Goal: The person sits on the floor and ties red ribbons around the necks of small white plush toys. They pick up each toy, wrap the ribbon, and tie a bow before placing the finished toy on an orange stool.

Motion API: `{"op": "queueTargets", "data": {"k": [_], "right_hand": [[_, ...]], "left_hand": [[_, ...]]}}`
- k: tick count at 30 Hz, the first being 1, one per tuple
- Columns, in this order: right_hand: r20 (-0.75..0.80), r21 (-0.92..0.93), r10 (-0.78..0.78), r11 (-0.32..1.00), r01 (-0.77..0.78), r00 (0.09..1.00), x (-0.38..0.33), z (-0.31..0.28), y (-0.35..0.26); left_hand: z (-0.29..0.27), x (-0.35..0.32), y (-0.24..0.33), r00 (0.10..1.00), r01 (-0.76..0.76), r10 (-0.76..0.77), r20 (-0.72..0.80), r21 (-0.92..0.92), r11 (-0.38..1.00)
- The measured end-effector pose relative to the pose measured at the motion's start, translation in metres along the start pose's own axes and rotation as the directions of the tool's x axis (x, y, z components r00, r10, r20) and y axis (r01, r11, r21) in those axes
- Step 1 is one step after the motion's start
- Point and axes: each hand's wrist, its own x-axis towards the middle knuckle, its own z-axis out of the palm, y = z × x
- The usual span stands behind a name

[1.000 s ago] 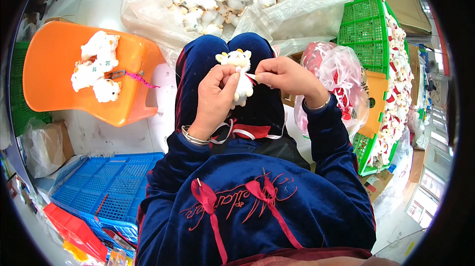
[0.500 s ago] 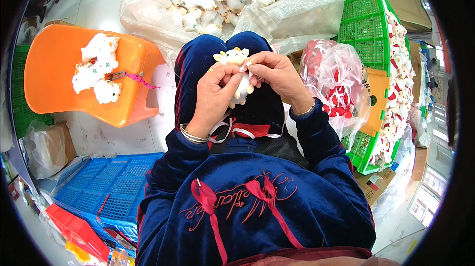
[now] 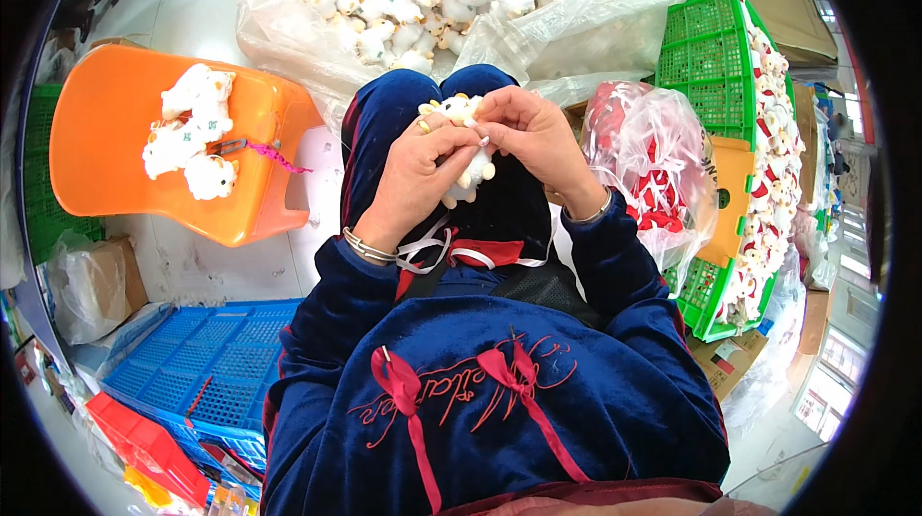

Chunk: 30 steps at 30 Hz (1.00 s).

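A small white plush toy with yellowish horns and ears is held above my lap, its head tipped away from me. My left hand is closed round the toy's left side, thumb and forefinger pinched at its neck. My right hand pinches at the same spot from the other side. A bit of white ribbon shows between the fingertips; most of it is hidden by the fingers. Red cloth pieces with white ribbons lie on my lap below the toy.
Beyond my knees lies a large clear plastic bag full of similar plush toys. An orange chair at left carries several toys and small scissors. Right are a bag of red pieces and a green crate; a blue crate stands lower left.
Both hands have shifted slightly at the toy's neck. My right fingers have curled higher over its head, and the toy is turned a little to the right.
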Motion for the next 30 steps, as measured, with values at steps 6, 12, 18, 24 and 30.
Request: {"op": "queueTargets", "data": {"k": [6,12,18,24,30], "right_hand": [[0.050,-0.164,-0.043,0.985,0.050,0.998,0.001,-0.005,0.002],[0.146,-0.188,-0.050,0.979,0.077,0.988,-0.002,-0.006,-0.013],[0.097,-0.216,-0.072,0.972,0.092,0.993,0.001,-0.007,-0.002],[0.046,-0.205,-0.112,0.972,0.119,0.993,-0.001,-0.001,0.004],[0.055,-0.291,-0.211,0.932,0.218,0.976,-0.001,-0.001,0.008]], "left_hand": [[-0.004,0.004,0.011,0.984,0.180,-0.180,0.022,-0.024,0.983],[-0.004,0.005,0.014,0.964,0.267,-0.267,0.000,-0.071,0.961],[-0.002,0.004,0.014,0.942,0.329,-0.334,-0.026,-0.122,0.936],[-0.005,0.007,0.014,0.915,0.402,-0.402,0.016,-0.108,0.909],[-0.008,0.007,0.015,0.905,0.425,-0.423,0.042,-0.151,0.893]]}}
